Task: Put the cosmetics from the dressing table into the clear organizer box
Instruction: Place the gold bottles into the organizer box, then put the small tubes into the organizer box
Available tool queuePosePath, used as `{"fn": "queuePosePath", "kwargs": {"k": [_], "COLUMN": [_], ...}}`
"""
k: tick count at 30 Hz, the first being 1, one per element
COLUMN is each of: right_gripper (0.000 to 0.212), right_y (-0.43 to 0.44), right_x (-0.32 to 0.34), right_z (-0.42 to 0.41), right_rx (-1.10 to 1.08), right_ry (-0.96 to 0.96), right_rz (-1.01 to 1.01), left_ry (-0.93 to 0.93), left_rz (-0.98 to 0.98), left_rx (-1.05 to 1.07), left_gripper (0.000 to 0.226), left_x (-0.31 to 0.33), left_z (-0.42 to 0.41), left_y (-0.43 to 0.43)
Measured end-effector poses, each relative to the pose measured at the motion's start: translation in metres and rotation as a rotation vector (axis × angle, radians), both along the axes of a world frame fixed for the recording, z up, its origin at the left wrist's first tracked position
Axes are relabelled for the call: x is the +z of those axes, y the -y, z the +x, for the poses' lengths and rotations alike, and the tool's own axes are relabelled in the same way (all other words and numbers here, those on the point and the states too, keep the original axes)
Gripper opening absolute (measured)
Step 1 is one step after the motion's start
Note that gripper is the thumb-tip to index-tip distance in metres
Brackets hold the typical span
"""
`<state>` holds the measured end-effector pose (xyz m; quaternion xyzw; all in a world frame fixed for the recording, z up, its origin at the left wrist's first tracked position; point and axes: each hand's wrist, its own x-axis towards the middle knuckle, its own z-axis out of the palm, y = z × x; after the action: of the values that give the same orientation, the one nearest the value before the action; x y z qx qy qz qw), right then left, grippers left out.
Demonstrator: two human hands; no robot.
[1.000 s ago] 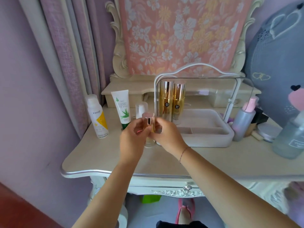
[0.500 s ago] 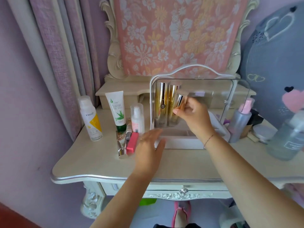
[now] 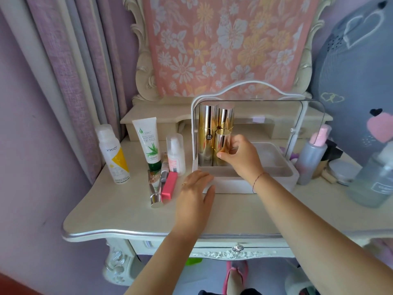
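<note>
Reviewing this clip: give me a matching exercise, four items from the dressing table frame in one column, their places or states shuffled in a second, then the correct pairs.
Items
1. short gold bottle
2. pink lipstick box
3. KHIO spray can
4. left hand

Places or states
A. upright at the table's far left
B. lying flat on the table, left of the organizer box
C. held by the right hand inside the organizer
D. open, palm down, at the organizer's front left corner

Pairs: 1-C, 2-B, 3-A, 4-D
</note>
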<state>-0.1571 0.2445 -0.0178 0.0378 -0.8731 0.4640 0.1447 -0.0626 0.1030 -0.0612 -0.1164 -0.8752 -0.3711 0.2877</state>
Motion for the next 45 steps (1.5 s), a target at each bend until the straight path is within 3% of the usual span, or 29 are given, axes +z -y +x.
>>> {"fn": "queuePosePath", "kwargs": {"k": [5,8,12,14,18,24,31,34,45], "right_gripper": [0.042,0.041,0.030,0.027,0.024,0.018,0.016,0.015,0.019], "right_y": [-0.001,0.001,0.023,0.039,0.065,0.093,0.109,0.112,0.115], "right_x": [-0.003,-0.003,-0.004,-0.009,-0.020,-0.032,-0.036,-0.036,-0.030], "right_z": [0.005,0.019,0.052,0.067,0.089,0.105,0.112,0.111,0.105], "right_rx": [-0.005,-0.102,-0.133,-0.061,0.071,0.241,0.317,0.324,0.389], "right_ry": [0.019,-0.110,-0.324,-0.350,-0.308,-0.088,0.044,0.099,0.351], "right_rz": [-0.009,-0.012,-0.096,-0.125,-0.141,-0.126,-0.167,-0.204,-0.506], "left_ry": [-0.046,-0.049,0.249,0.336,0.325,0.304,0.372,0.399,0.349], "left_rz": [0.067,0.154,0.111,0.025,0.024,0.065,0.074,0.099,0.643], "left_rx": [0.153,0.391,0.579,0.573,0.530,0.501,0.469,0.423,0.305], "left_gripper": [0.022,0.019,0.042,0.030,0.017,0.006,0.029,0.027,0.015], "left_x": [0.002,0.004,-0.002,-0.003,-0.001,0.006,0.010,0.011,0.016], "left_z": [0.009,0.015,0.010,0.009,0.014,0.034,0.051,0.053,0.061], "left_y": [0.020,0.049,0.083,0.087,0.089,0.092,0.095,0.097,0.087]}}
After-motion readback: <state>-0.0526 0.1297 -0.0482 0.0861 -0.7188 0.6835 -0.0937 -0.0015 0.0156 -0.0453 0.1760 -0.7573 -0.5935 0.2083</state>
